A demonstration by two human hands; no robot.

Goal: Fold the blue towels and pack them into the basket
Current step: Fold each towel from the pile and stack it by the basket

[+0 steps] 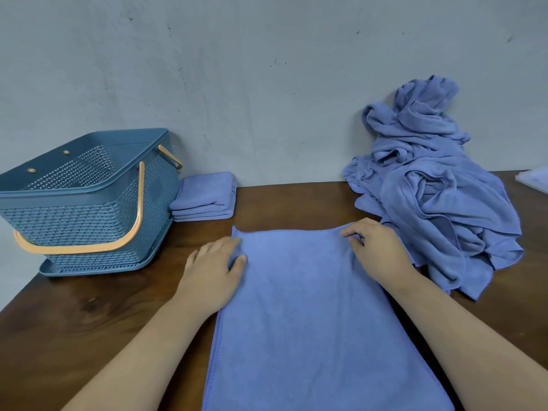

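Your left hand and right hand are bare, and your left forearm and right forearm are uncovered too, right down to the lower edge of the view. The one nail that shows plainly, on your left thumb, is short and unpainted.

Legible markings: none found. The basket, the spread towel, the folded stack, the loose pile and the wall show no text, label, brand, number or sign that can be read (a pale object at the right frame edge is cut off and too blurred to judge).
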